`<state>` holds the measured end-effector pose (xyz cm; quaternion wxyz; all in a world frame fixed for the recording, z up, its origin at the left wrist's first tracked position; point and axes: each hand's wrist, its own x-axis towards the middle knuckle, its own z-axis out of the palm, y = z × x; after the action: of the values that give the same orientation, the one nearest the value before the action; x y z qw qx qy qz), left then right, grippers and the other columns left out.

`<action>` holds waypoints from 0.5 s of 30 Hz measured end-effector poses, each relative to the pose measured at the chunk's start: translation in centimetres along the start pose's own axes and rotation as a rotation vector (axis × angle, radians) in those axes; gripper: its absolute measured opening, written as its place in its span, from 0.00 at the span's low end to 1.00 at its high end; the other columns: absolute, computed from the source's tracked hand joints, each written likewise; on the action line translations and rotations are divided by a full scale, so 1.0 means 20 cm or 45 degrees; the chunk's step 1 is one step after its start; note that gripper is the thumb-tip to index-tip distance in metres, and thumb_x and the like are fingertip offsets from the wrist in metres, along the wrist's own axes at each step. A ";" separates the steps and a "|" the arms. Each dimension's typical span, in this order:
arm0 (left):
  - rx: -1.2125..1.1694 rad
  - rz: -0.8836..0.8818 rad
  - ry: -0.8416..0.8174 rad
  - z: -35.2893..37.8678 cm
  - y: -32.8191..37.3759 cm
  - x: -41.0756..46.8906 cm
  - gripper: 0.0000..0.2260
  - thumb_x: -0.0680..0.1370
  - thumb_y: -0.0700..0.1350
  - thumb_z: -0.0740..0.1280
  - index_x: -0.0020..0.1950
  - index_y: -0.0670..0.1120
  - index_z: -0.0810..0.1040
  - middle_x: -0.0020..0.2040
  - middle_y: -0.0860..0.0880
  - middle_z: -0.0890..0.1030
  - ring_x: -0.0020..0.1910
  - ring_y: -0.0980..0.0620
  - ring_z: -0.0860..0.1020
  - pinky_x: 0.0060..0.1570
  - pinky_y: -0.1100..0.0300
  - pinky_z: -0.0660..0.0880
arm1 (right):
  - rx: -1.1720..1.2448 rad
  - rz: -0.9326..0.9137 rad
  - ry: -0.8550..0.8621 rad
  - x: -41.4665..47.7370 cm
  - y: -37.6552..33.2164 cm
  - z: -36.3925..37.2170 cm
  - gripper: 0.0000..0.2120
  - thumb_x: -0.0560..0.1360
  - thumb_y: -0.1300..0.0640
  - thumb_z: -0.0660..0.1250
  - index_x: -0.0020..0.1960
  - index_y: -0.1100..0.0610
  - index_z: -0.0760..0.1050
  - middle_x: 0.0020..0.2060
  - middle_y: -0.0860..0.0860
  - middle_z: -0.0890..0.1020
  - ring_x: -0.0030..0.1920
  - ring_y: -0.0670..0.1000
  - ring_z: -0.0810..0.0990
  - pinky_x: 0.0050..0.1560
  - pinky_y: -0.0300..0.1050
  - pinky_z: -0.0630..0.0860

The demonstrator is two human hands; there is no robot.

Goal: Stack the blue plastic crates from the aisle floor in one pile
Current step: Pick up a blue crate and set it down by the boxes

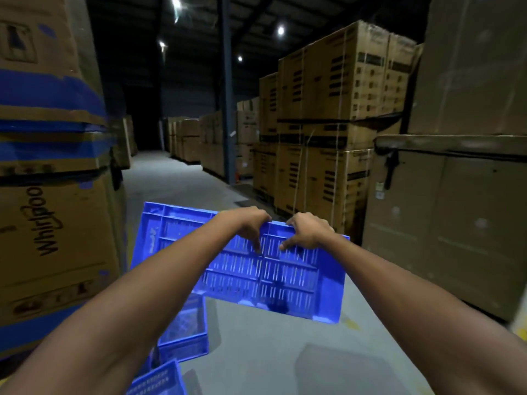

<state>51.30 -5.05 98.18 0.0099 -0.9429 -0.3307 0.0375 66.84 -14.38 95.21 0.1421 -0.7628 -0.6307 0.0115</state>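
Observation:
I hold a blue slotted plastic crate point(288, 283) in the air over the aisle, tilted so its slotted face is toward me. My left hand point(246, 225) and my right hand point(309, 230) both grip its upper rim, close together, fingers hooked over the edge. Below the lifted crate, a second blue crate point(186, 332) sits upright on the floor, partly hidden by my left forearm. A third blue crate point(159, 379) shows at the bottom edge, nearest me.
Tall cardboard boxes with blue tape point(54, 166) wall the left side. Stacked brown cartons point(336, 124) and large cartons point(456, 209) line the right. A blue steel column point(226, 89) stands mid-aisle. The grey concrete floor point(271, 352) runs ahead into the dark.

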 end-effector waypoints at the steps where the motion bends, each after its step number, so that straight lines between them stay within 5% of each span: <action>1: 0.016 0.004 -0.020 -0.01 0.05 0.08 0.31 0.61 0.49 0.82 0.61 0.51 0.76 0.57 0.48 0.80 0.53 0.47 0.78 0.53 0.51 0.76 | -0.011 0.004 0.016 0.01 0.09 -0.02 0.26 0.66 0.37 0.76 0.58 0.49 0.78 0.48 0.48 0.83 0.48 0.51 0.81 0.51 0.55 0.79; 5: 0.076 0.059 0.033 -0.05 0.28 0.34 0.21 0.63 0.48 0.82 0.53 0.52 0.80 0.45 0.52 0.79 0.46 0.48 0.79 0.48 0.51 0.78 | -0.095 0.051 0.075 0.04 0.43 -0.11 0.28 0.65 0.35 0.75 0.58 0.49 0.76 0.49 0.48 0.83 0.49 0.52 0.81 0.51 0.54 0.78; 10: 0.148 0.140 0.155 -0.07 0.48 0.66 0.19 0.64 0.52 0.80 0.51 0.51 0.79 0.46 0.48 0.80 0.46 0.45 0.80 0.40 0.55 0.74 | -0.214 0.093 0.132 0.12 0.78 -0.21 0.23 0.64 0.36 0.76 0.52 0.48 0.78 0.43 0.48 0.81 0.45 0.53 0.79 0.41 0.49 0.75; 15: 0.151 0.225 0.196 -0.09 0.59 1.00 0.18 0.66 0.51 0.79 0.52 0.50 0.78 0.44 0.50 0.77 0.47 0.46 0.78 0.40 0.56 0.70 | -0.282 0.172 0.068 0.27 1.06 -0.29 0.25 0.61 0.35 0.78 0.50 0.48 0.76 0.48 0.50 0.80 0.50 0.55 0.79 0.44 0.49 0.74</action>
<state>74.38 -1.78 98.19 0.0878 -0.9663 -0.2417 -0.0145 89.43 -13.83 96.71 0.0728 -0.8147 -0.5711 -0.0690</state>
